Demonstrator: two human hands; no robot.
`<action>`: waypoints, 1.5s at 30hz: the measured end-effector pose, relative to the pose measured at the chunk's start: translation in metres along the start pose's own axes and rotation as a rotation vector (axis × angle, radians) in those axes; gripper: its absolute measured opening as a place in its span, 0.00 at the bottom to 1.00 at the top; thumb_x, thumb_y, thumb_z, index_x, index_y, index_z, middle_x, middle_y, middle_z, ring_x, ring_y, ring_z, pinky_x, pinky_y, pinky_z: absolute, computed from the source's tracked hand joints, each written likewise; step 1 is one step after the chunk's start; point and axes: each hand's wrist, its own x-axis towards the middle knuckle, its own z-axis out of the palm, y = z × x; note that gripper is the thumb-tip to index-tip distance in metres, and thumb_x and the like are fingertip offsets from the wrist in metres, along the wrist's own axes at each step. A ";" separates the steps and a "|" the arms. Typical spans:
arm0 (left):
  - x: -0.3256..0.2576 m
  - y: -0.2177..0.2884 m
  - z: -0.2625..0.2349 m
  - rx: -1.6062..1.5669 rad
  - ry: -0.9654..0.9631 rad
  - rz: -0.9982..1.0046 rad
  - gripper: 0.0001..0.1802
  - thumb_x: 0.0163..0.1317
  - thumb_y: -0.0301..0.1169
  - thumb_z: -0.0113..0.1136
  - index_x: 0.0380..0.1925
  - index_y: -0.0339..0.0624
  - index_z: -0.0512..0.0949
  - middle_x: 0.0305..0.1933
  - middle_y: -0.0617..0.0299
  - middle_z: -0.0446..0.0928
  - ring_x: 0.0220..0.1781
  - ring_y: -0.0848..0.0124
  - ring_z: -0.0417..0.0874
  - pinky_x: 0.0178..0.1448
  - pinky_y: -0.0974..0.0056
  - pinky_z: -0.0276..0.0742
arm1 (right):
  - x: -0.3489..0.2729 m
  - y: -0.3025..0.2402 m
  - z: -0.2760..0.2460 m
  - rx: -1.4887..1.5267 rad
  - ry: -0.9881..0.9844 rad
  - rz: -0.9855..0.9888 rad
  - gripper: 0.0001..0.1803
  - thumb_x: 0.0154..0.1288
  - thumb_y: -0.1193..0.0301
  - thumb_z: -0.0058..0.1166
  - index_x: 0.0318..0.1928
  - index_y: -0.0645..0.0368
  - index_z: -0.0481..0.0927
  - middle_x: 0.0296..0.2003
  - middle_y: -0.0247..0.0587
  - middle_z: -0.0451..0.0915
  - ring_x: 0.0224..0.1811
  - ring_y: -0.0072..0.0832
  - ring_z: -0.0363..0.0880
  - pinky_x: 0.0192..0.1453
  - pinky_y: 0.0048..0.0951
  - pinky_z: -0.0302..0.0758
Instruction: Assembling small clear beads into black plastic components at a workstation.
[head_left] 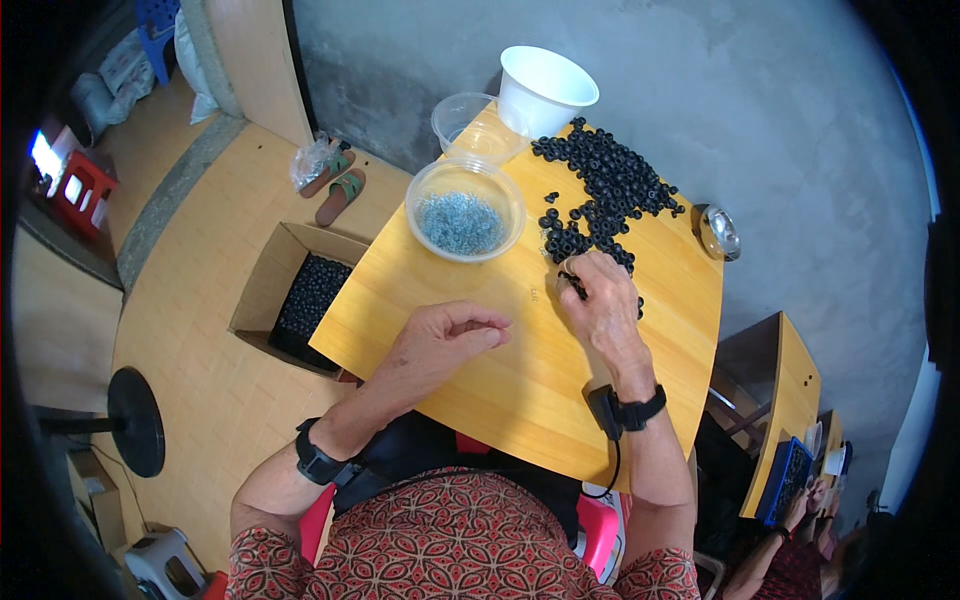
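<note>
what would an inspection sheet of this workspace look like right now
surface: small yellow wooden table, bare on the near half.
job's things: pile of small black rings at the far side; clear bowl of small silvery metal parts.
clutter: empty clear bowl, white cup, round metal tin at the right edge.
grip: left hand pinched shut above the table, whether it holds anything cannot be told; right hand closed over black rings at the pile's near edge.
cables: thin black lead from the right wristband.
surroundings: cardboard box of black rings on the floor, sandals, grey wall, another person at a table to the right.
</note>
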 end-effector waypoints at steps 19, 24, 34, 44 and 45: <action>-0.006 -0.032 0.032 0.015 0.079 0.070 0.11 0.65 0.25 0.62 0.47 0.35 0.80 0.43 0.65 0.81 0.45 0.78 0.80 0.52 0.72 0.76 | -0.068 -0.053 -0.005 1.258 -0.158 0.579 0.06 0.63 0.83 0.59 0.40 0.64 0.78 0.36 0.31 0.81 0.39 0.16 0.78 0.44 0.19 0.77; -0.005 -0.039 0.029 -0.057 0.091 0.079 0.09 0.64 0.22 0.62 0.44 0.35 0.78 0.42 0.64 0.80 0.45 0.78 0.80 0.51 0.72 0.76 | -0.065 -0.055 -0.009 0.983 -0.198 0.471 0.05 0.62 0.80 0.61 0.38 0.64 0.79 0.34 0.31 0.82 0.35 0.16 0.76 0.41 0.21 0.75; -0.003 -0.049 0.022 -0.162 0.166 0.209 0.10 0.63 0.20 0.60 0.45 0.35 0.76 0.41 0.66 0.78 0.44 0.79 0.79 0.51 0.73 0.76 | -0.014 -0.014 -0.006 0.471 -0.069 0.336 0.08 0.58 0.79 0.57 0.40 0.62 0.79 0.32 0.45 0.79 0.35 0.32 0.78 0.42 0.29 0.76; -0.003 -0.044 0.014 -0.126 0.223 0.162 0.11 0.63 0.20 0.59 0.46 0.35 0.76 0.43 0.63 0.79 0.46 0.77 0.80 0.55 0.70 0.77 | -0.009 -0.027 0.033 0.105 -0.222 -0.022 0.13 0.52 0.82 0.57 0.41 0.63 0.78 0.40 0.52 0.77 0.46 0.49 0.77 0.51 0.44 0.77; -0.003 -0.043 0.013 -0.133 0.204 0.144 0.11 0.63 0.20 0.59 0.46 0.35 0.76 0.43 0.63 0.79 0.46 0.77 0.80 0.55 0.70 0.76 | -0.010 -0.028 0.032 0.105 -0.225 -0.025 0.13 0.52 0.82 0.57 0.41 0.63 0.78 0.40 0.52 0.77 0.46 0.49 0.77 0.51 0.44 0.77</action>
